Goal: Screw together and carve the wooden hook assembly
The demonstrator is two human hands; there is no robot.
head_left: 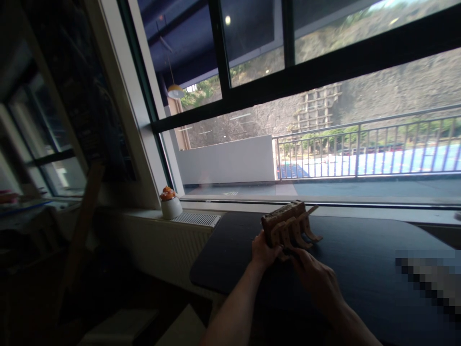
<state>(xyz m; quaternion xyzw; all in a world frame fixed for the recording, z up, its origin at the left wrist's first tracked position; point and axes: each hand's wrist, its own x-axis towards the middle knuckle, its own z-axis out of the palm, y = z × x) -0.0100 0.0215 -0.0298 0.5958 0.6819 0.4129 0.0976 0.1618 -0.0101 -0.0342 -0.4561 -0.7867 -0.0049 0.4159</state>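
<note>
A brown, block-shaped wooden-looking model [288, 223] with several curved legs along its near side is tilted up over the dark table [363, 250]. Wrapped round its near left end, my left hand [264, 251] is closed on it. My right hand [317, 275] reaches in from the lower right, its fingers bent and pressed together at the model's lower near edge, by the curved legs. What the right fingertips pinch there is dark and partly hidden. A thin stick-like piece juts from the model's far right top.
On the sill at left stands a white pot [172, 208] with an orange top, beside a radiator grille [198, 219]. A wide window [187, 115] lies behind the table. A pixelated item [435, 281] lies at the table's right. A leaning plank [84, 216] stands left.
</note>
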